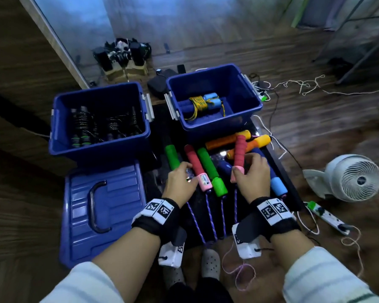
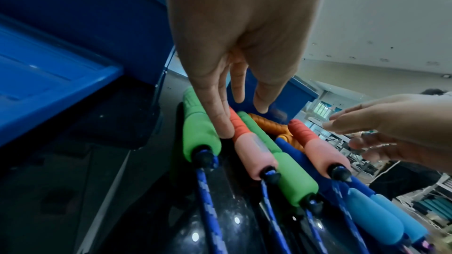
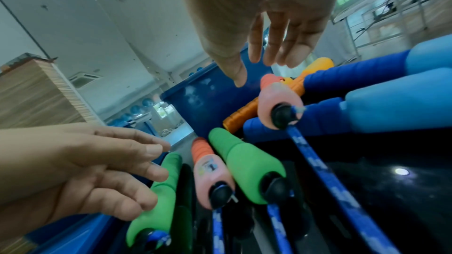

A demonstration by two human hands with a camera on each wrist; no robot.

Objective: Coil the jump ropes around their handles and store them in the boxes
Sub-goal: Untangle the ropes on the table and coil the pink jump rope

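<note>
Left hand [image 1: 179, 182] relaxed, fingers [image 2: 220, 115] straight, touching pink handle [image 1: 198, 169]. Right hand [image 1: 253, 173] relaxed beside second pink handle [image 1: 239, 153]. At 11 o'clock, left box [image 1: 59, 127] holds black coiled ropes [image 1: 81, 123]; at 12 o'clock, right box [image 1: 249, 95] holds blue-handled coiled rope [image 1: 204, 103].

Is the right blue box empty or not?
Not empty. The right box holds one coiled rope, a yellow cord wound around blue handles, lying on its floor.

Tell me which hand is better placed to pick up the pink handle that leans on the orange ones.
The right hand. Its fingers hover beside the raised pink handle. The left hand is over the flat pink handle, further away.
</note>
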